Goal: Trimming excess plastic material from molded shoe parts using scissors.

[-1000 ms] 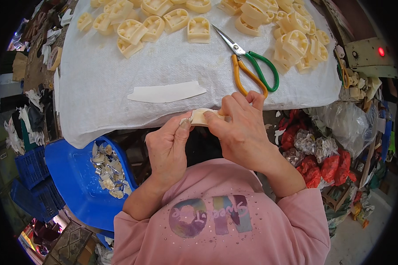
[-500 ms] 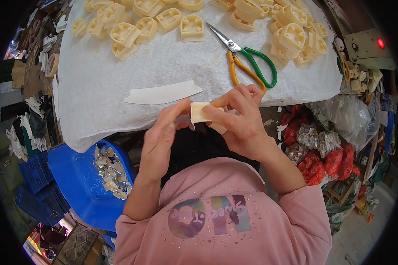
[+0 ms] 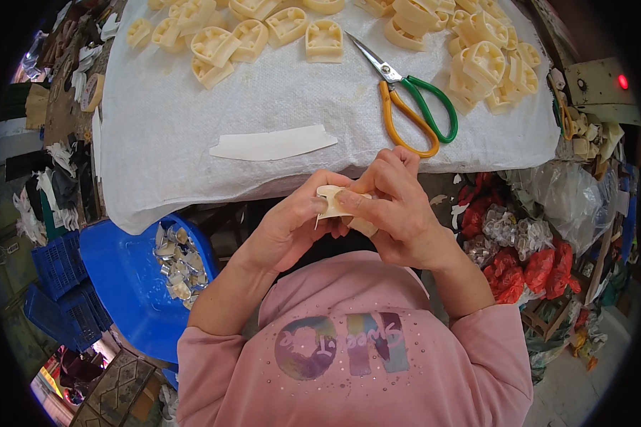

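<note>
Cream piece [image 3: 332, 201] half hidden under fingers [image 3: 377, 186]

Cream piece [image 3: 332, 201], orange-and-green scissors [image 3: 413, 107]

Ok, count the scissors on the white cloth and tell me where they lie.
1. A single pair of scissors, one handle yellow and one green, lies on the white cloth, right of centre, between the cream plastic pieces and the white strip. More could be hidden.
</note>
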Demonstrator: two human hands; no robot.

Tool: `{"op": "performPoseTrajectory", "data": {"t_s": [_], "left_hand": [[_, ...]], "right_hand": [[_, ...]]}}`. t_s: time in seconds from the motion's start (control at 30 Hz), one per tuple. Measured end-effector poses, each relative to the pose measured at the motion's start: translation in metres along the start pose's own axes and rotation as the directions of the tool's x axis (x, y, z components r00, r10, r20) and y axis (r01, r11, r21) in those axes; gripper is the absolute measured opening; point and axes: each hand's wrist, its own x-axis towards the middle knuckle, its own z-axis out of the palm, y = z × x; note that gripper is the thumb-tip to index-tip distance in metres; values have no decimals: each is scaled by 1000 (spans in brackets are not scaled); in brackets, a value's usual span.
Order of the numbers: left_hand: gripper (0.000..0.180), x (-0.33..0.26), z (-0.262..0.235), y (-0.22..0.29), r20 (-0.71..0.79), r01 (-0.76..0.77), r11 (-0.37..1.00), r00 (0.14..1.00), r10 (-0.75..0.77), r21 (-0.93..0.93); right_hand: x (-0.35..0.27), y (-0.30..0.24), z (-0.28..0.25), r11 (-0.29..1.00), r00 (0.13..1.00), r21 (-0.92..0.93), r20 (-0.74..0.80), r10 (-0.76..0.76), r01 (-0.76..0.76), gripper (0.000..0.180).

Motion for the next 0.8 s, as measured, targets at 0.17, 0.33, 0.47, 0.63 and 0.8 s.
{"op": "performPoseTrajectory", "data": {"t_s": [0.17, 0.33, 0.47, 0.63, 0.8], "left_hand": [[53, 3, 3, 0, -87, 31, 996, 996, -24, 88], [54, 6, -1, -2, -6, 27, 988, 1000, -26, 154], [45, 2, -1, -8, -128, -354, 873, 901, 415, 336], [30, -8, 6, -24, -134, -503, 520, 617, 775, 690], [14, -7, 4, -22, 56, -340, 139, 504, 862, 930]], "right_hand": [[0, -3, -1, 999, 999, -48, 35, -15, 17, 39], [-2, 4, 1, 999, 1000, -40, 12, -22, 23, 38], [-3, 8, 2, 998, 996, -27, -72, 52, -55, 36], [-4, 3, 2, 994, 993, -60, -74, 89, -93, 37], [-6, 0, 2, 989, 993, -88, 8, 117, -116, 42]]}}
